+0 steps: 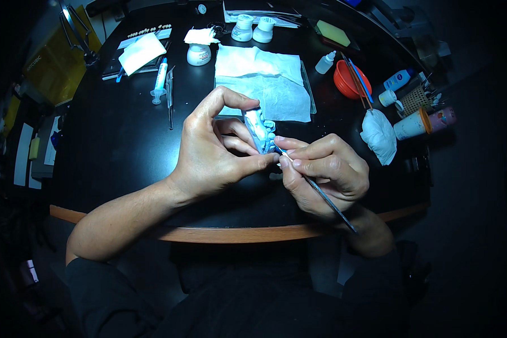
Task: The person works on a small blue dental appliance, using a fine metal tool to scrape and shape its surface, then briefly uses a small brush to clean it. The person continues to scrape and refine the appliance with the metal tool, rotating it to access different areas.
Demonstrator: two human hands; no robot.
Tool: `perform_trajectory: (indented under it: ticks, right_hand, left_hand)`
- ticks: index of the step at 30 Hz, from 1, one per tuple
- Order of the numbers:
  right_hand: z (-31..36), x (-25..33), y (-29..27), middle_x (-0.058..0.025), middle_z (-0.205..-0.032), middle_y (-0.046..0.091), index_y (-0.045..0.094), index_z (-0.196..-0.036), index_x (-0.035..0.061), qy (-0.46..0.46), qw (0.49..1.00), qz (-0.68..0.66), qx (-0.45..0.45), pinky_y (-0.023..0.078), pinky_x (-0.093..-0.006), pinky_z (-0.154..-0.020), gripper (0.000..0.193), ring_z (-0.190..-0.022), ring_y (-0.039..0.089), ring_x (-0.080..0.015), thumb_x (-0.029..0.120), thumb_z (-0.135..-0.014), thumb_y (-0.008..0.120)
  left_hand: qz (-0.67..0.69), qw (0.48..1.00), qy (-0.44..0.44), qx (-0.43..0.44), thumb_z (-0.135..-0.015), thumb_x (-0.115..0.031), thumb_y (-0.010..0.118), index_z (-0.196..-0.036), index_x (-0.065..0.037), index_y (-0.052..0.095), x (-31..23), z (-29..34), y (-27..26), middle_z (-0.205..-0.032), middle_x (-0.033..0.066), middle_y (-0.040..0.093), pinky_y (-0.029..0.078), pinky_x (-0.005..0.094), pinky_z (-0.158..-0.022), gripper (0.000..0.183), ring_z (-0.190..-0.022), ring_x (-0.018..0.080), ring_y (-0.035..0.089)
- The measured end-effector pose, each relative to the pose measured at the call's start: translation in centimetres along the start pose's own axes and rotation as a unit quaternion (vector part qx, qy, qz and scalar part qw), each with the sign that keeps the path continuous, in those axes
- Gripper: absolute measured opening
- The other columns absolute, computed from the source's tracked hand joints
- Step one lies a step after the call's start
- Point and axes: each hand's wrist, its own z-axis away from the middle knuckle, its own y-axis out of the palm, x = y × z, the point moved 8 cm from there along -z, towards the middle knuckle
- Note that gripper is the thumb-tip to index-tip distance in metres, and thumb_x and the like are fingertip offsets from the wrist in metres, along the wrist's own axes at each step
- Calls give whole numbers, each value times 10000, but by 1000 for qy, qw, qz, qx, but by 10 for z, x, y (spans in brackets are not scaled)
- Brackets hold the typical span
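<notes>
My left hand [205, 143] grips a pale blue dental model [256, 129] by its base, index finger on top and thumb underneath, so that the row of teeth faces right. In my right hand [335, 172] is a thin, dark-handled tool [331, 204], pinched like a pen. Its front end lies against or very close to the lower teeth of the model; the fingers partly cover that tip, so whether it is a brush or a carver cannot be made out. Both hands meet above the black table [135, 163], near its wooden front edge.
Behind the hands lies a white paper towel [287, 70]. To its left are a syringe [160, 81], metal tweezers [170, 96] and a jar [198, 54]. On the right stand an orange-red bowl [343, 84] with brushes, a crumpled tissue [379, 138] and a cup [409, 127].
</notes>
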Motion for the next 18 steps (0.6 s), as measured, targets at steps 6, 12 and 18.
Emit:
perform_trajectory:
  ticks: [6,12,18]
  right_hand:
    - [-1,1,1,-120,-862,696,745,-894,-39,-5,1000,-4,10,691,-420,-907,126,-787,768,-175,-121,-815,800]
    - [-1,3,2,-124,-864,699,745,-901,-39,-4,1000,-6,24,692,-416,-901,133,-787,773,-183,-122,-815,804]
    - [-1,2,-1,-125,-867,699,746,-922,-37,-10,1000,-6,-4,699,-401,-880,162,-804,780,-195,-139,-810,803]
  left_hand:
    - [2,1000,0,2,-745,35,946,-1230,53,537,-1,0,0,-1303,195,563,699,253,-777,634,-945,160,753]
    - [-4,1000,-1,7,-749,53,935,-1236,56,531,-2,-1,0,-1302,195,562,698,252,-790,633,-944,162,754]
    - [1,1000,-2,6,-752,60,928,-1246,66,525,-2,0,-1,-1296,193,566,697,247,-794,638,-933,168,761]
